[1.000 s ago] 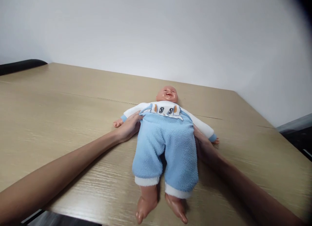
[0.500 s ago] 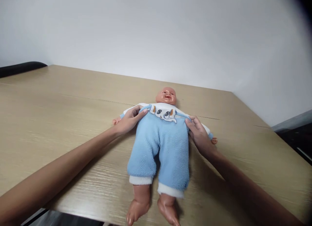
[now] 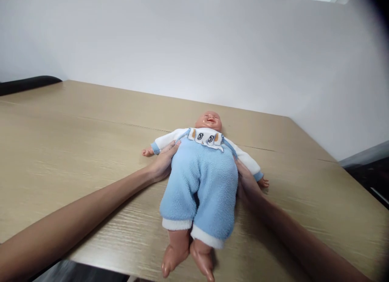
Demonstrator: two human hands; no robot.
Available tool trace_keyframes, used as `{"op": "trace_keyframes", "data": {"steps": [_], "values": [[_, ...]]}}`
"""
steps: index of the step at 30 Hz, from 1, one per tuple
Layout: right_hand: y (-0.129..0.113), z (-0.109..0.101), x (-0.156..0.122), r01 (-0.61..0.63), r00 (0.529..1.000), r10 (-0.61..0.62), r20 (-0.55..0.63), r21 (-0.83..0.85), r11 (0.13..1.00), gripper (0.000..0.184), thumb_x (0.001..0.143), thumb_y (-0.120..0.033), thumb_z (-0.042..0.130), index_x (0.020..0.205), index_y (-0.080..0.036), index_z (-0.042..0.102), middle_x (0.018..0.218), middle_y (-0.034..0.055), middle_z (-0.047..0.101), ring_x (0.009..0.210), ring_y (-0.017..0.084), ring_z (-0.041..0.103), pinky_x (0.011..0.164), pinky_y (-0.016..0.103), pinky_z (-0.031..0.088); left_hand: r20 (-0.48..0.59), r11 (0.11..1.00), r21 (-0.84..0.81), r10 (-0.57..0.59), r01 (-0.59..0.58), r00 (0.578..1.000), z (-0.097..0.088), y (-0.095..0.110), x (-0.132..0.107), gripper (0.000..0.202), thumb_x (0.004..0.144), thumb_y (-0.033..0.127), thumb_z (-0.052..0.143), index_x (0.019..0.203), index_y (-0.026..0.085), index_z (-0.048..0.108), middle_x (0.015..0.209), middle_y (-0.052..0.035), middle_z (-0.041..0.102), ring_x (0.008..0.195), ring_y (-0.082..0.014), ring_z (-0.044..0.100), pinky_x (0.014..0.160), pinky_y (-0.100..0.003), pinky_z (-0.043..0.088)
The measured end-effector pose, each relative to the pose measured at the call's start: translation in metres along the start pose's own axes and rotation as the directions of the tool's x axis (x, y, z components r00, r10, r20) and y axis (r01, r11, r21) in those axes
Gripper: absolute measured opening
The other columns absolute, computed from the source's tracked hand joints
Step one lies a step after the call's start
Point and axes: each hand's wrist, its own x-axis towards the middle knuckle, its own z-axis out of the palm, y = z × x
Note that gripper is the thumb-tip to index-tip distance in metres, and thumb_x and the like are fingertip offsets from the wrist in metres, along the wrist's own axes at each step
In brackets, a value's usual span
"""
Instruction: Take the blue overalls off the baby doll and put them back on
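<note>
1. Left hand [image 3: 161, 163]: laid along one flank of the doll [image 3: 199, 172], in contact at the waist; thumb visible at the edge of the blue overalls [image 3: 182, 180], fingertips partly hidden; cannot tell whether the grasp is closed
2. Right hand [image 3: 249, 186]: placed against the opposite flank, below the white sleeve [image 3: 245, 160]; fingers mostly hidden, so grasp cannot be determined
3. Doll position: on its back on the wooden table [image 3: 85, 152], between both hands; head [image 3: 209, 120] toward the far side, bare feet [image 3: 176, 257] close together near the front edge
4. Doll arms: extended outward, one beyond each hand; blue cuffs at the wrists
5. Clothing: blue overalls with white leg hems, worn over a white top; bib patch [image 3: 206, 138] carries two embroidered eyes, with a blue strap at each side
6. Surroundings: pale wall [image 3: 182, 43] behind the table; black object [image 3: 30, 84] at the far left edge
</note>
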Motion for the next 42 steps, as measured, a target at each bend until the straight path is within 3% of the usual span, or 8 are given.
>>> {"op": "trace_keyframes", "data": {"steps": [6, 12, 21, 31, 34, 36, 39, 42], "values": [[-0.003, -0.002, 0.005, -0.074, 0.995, 0.083, -0.052, 0.16, 0.984, 0.061, 0.092, -0.068, 0.062, 0.139, -0.03, 0.064, 0.127, 0.0086, 0.078, 0.131, 0.035, 0.066, 0.108, 0.05, 0.055, 0.05, 0.997, 0.054, 0.057, -0.06, 0.997, -0.005, 0.003, 0.005, 0.045, 0.094, 0.057, 0.072, 0.12, 0.021, 0.067, 0.112, -0.0072, 0.074, 0.104, -0.0238, 0.066, 0.092, -0.035, 0.054], [0.003, -0.009, 0.016, -0.03, 0.999, 0.039, -0.031, 0.23, 0.973, 0.046, 0.088, -0.06, 0.068, 0.123, -0.03, 0.069, 0.122, 0.0048, 0.076, 0.125, 0.03, 0.067, 0.106, 0.044, 0.054, 0.174, 0.894, 0.42, 0.092, -0.158, 0.98, -0.024, 0.021, 0.015, 0.046, 0.092, 0.063, 0.072, 0.108, 0.02, 0.07, 0.085, 0.0014, 0.061, 0.072, -0.0142, 0.05, 0.068, -0.026, 0.042], [-0.013, -0.025, 0.006, 0.081, 0.996, -0.083, -0.022, -0.071, 0.994, 0.034, 0.094, -0.055, 0.065, 0.079, -0.027, 0.053, 0.08, -0.0014, 0.056, 0.081, 0.022, 0.056, 0.083, 0.034, 0.051, 0.093, 0.861, 0.463, 0.189, -0.211, 0.977, -0.025, 0.026, 0.012, 0.039, 0.094, 0.058, 0.067, 0.09, 0.02, 0.061, 0.085, 0.0011, 0.054, 0.079, -0.0165, 0.047, 0.073, -0.028, 0.039], [-0.069, -0.009, 0.054, 0.114, 0.992, -0.121, -0.03, -0.172, 0.979, 0.03, 0.092, -0.052, 0.064, 0.081, -0.025, 0.056, 0.074, -0.0022, 0.056, 0.068, 0.018, 0.052, 0.067, 0.032, 0.044, 0.006, 0.701, 0.597, 0.483, -0.39, 0.876, -0.026, 0.014, 0.016, 0.032, 0.103, 0.053, 0.06, 0.104, 0.021, 0.061, 0.099, -0.0021, 0.064, 0.092, -0.0185, 0.058, 0.084, -0.03, 0.046], [-0.092, 0.017, 0.075, 0.341, 0.924, -0.382, -0.017, -0.416, 0.843, 0.022, 0.095, -0.046, 0.064, 0.096, -0.024, 0.065, 0.098, 0.0038, 0.071, 0.086, 0.021, 0.063, 0.081, 0.035, 0.049, 0.022, 0.678, 0.596, 0.522, -0.431, 0.853, -0.028, 0.01, 0.016, 0.028, 0.105, 0.05, 0.061, 0.104, 0.022, 0.06, 0.099, -0.0019, 0.064, 0.093, -0.018, 0.06, 0.085, -0.03, 0.047], [-0.107, 0.04, 0.092, 0.453, 0.885, -0.433, 0.169, -0.523, 0.722, 0.019, 0.097, -0.04, 0.064, 0.102, -0.022, 0.068, 0.106, 0.0066, 0.075, 0.094, 0.023, 0.067, 0.087, 0.038, 0.051, 0.038, 0.671, 0.586, 0.537, -0.454, 0.843, -0.029, 0.009, 0.015, 0.023, 0.106, 0.045, 0.06, 0.108, 0.022, 0.06, 0.103, -0.0026, 0.065, 0.097, -0.018, 0.062, 0.088, -0.03, 0.048], [-0.122, 0.076, 0.122, 0.592, 0.784, -0.243, 0.571, -0.57, 0.57, 0.017, 0.099, -0.032, 0.064, 0.11, -0.02, 0.071, 0.115, 0.0098, 0.078, 0.104, 0.026, 0.07, 0.093, 0.039, 0.051, 0.046, 0.612, 0.612, 0.605, -0.501, 0.795, -0.029, 0.007, 0.014, 0.018, 0.106, 0.04, 0.061, 0.109, 0.022, 0.061, 0.104, -0.003, 0.066, 0.098, -0.0175, 0.063, 0.088, -0.031, 0.048], [-0.125, 0.111, 0.15, 0.754, 0.548, -0.014, 0.836, -0.487, 0.442, 0.023, 0.093, -0.017, 0.068, 0.115, -0.022, 0.071, 0.125, 0.0096, 0.076, 0.109, 0.027, 0.07, 0.088, 0.036, 0.051, 0.062, 0.544, 0.65, 0.657, -0.53, 0.751, -0.029, 0.008, 0.013, 0.014, 0.106, 0.036, 0.062, 0.108, 0.022, 0.064, 0.103, -0.0027, 0.066, 0.094, -0.0162, 0.061, 0.085, -0.03, 0.047]]}}
